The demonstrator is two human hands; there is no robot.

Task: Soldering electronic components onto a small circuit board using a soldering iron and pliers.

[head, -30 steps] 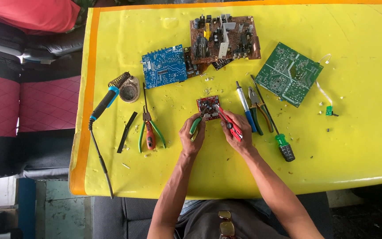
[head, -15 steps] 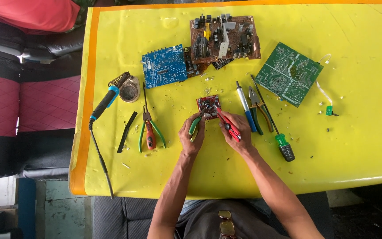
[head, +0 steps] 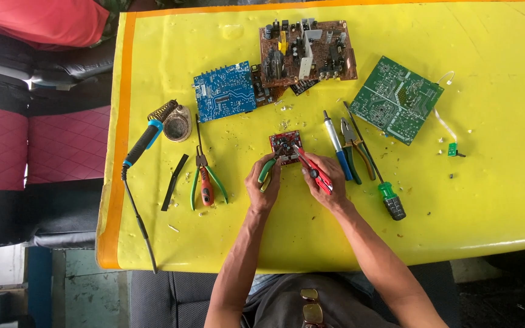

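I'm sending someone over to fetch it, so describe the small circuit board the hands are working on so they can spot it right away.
On the yellow table, look near the middle, just below the blue circuit board and the large brown one. The small red board lies there between the left hand and right hand. It is by far the smallest board, and the only red one.

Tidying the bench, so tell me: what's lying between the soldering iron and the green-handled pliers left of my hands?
In the head view, a short black strip lies on the yellow table between the soldering iron and the green-handled pliers.
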